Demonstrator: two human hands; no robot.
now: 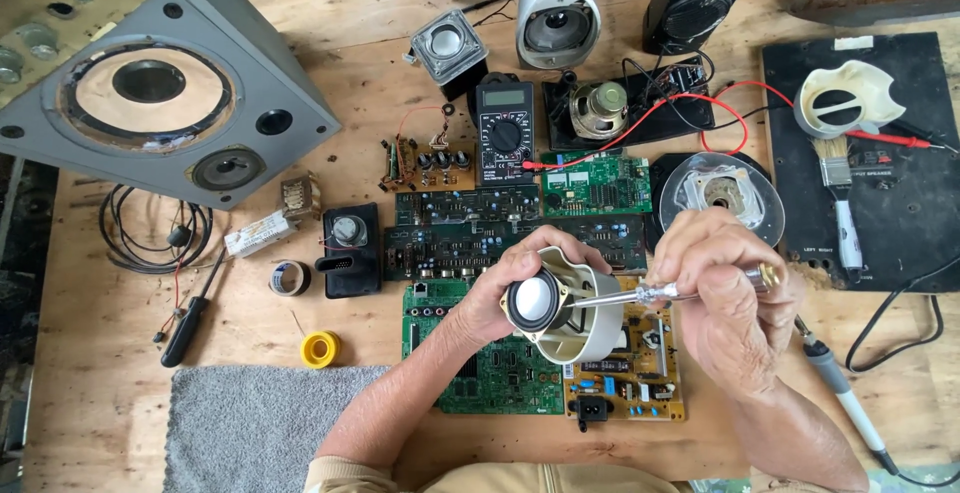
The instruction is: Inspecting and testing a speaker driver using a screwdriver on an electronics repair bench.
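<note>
A small speaker (560,305) in a rounded cream housing, with a black cone and a pale dome at its centre, is held just below the middle of the view, above the circuit boards. It is gripped from 9 o'clock by the left hand (500,293), whose fingers are curled around the housing. From 3 o'clock a metal-shafted screwdriver (660,294) is brought in, its tip at the rim of the cone; it is pinched by the closed fingers of the right hand (725,298).

Directly beneath, green circuit boards (500,368) and a yellow board (640,378) with a black socket are laid flat on the table (90,323). At 12 o'clock darker boards, a black multimeter (504,128) with red leads and a bare speaker driver (598,110) are seen; further up, a white egg-shaped speaker (557,8) stands.

At 3 o'clock a round clear-rimmed part (722,188) lies, and beyond it a black panel (870,153) carrying a paintbrush (838,198) and a cream plastic shell; small white labels are set along its lower left edge. A soldering iron (840,393) lies at 4 o'clock.

At 9 o'clock a small black box (350,248), a roll of tape (290,277), a yellow roll (320,349) and a white rectangular carton (258,234) are placed. A black-handled screwdriver (190,323) lies further out. At 10 o'clock a large grey loudspeaker cabinet (170,93) is tilted. A grey mat (250,423) lies at 7 o'clock.
</note>
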